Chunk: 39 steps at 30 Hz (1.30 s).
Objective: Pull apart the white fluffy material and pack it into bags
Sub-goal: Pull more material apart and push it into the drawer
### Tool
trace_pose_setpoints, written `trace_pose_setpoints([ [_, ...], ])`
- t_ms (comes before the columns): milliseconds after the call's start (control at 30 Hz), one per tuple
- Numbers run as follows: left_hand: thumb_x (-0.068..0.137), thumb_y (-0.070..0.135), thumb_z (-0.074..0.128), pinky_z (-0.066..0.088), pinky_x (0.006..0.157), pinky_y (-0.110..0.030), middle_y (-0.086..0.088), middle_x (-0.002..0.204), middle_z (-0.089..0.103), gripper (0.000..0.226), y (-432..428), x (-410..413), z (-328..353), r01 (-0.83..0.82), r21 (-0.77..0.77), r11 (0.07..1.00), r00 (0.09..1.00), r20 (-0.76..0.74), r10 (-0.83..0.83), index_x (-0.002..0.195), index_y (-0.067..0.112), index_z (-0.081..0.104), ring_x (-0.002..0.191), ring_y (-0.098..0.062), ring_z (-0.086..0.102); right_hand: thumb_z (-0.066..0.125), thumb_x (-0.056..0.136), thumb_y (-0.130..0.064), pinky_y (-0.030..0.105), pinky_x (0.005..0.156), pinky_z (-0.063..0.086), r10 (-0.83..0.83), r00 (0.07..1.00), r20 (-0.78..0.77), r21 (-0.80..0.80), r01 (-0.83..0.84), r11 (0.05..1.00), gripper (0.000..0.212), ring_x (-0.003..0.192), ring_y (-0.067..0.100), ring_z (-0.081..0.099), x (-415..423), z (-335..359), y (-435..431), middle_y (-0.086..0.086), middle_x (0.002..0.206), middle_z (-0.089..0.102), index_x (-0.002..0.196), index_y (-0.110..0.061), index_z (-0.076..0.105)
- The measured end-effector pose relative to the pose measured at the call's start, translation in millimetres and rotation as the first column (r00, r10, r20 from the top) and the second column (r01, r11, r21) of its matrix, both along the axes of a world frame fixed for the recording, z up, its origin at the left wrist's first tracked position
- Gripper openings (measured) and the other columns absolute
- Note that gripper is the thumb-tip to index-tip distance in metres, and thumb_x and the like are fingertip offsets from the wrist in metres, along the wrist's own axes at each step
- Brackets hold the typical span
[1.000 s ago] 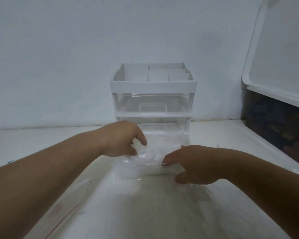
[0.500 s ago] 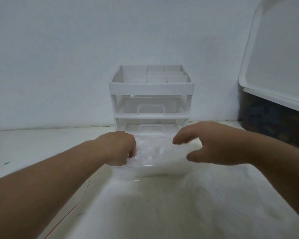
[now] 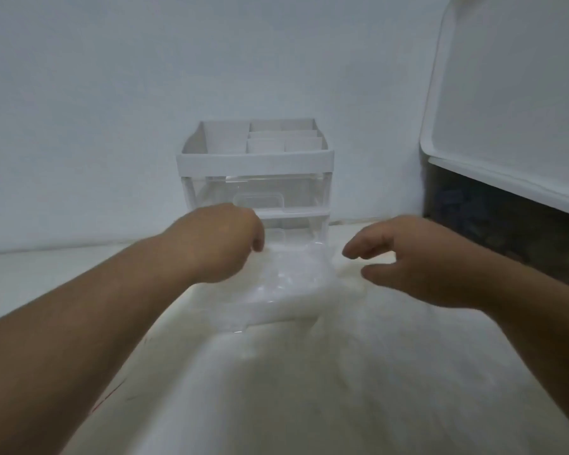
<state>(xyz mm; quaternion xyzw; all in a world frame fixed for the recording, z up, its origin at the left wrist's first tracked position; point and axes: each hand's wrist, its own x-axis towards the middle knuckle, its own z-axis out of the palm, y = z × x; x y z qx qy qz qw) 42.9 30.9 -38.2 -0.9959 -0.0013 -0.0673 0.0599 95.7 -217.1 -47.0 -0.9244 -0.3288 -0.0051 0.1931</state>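
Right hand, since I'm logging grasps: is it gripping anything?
No, the right hand hovers loosely curled with nothing between fingers and thumb.

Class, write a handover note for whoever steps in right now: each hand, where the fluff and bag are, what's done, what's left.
The left hand has its fingers curled down at the left edge of the clear bag; blur hides whether it grips.
The right hand is loosely curled, holds nothing, and hovers right of the bag.
The bag, with white fluff inside, lies before the drawer organizer. The white fluffy sheet spreads nearest the person.
Done: one bag at least partly filled.
Left: pull off more fluff and pack it.
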Motion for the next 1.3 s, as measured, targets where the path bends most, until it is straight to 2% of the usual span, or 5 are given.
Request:
trace_pose_setpoints([
  [133,0.101,0.019,0.047,0.042,0.087,-0.017,0.017,0.111,0.066,0.03,-85,-13,-9,0.243,-0.358,0.902,0.962,0.209,-0.176,0.112,0.033,0.071,0.098,-0.004,0.058,0.07,0.086,-0.008,0.048,0.079,0.059,-0.342,0.907,-0.246,0.369,0.414,0.832,0.016,0.081,0.027,0.071,13,-24,-56,0.0,0.076,0.075,0.077,-0.02,0.076],
  [300,0.1,0.014,0.048,0.046,0.099,-0.027,0.012,0.121,0.064,0.031,-146,5,-65,0.301,-0.367,0.88,0.953,0.143,-0.266,0.117,0.033,0.066,0.111,-0.009,0.056,0.066,0.089,-0.003,0.031,0.063,0.054,-0.44,0.816,-0.375,0.581,0.577,0.573,0.014,0.081,0.028,0.069,13,-62,-92,0.009,0.079,0.072,0.08,-0.012,0.072],
  [700,0.096,0.055,0.046,0.045,0.079,-0.022,0.016,0.101,0.053,0.03,-166,4,-116,0.215,-0.414,0.884,0.975,0.148,-0.168,0.1,0.034,0.067,0.087,-0.004,0.058,0.071,0.087,-0.042,0.034,0.095,0.048,-0.574,0.785,-0.231,0.109,0.607,0.787,0.057,0.107,0.021,0.061,23,-77,-100,0.004,0.126,0.065,0.135,-0.013,0.059],
  [1133,0.087,0.035,0.068,0.047,0.075,-0.02,0.014,0.109,0.056,0.03,-163,4,-115,0.262,-0.567,0.781,0.899,0.438,0.016,0.116,0.025,0.063,0.079,-0.008,0.059,0.077,0.081,-0.013,0.02,0.082,0.048,-0.429,0.902,0.055,0.384,0.377,0.843,0.02,0.081,0.003,0.058,16,-73,-97,-0.016,0.089,0.064,0.083,-0.033,0.071],
  [1300,0.077,0.027,0.082,0.047,0.104,-0.041,-0.004,0.137,0.052,0.075,-163,6,-118,0.293,-0.59,0.753,0.808,0.574,0.136,0.14,0.019,0.042,0.123,-0.026,0.054,0.081,0.076,-0.004,0.005,0.064,0.048,-0.294,0.953,0.067,0.476,0.229,0.849,0.034,0.075,-0.001,0.063,7,-63,-95,-0.018,0.074,0.069,0.068,-0.033,0.066],
])
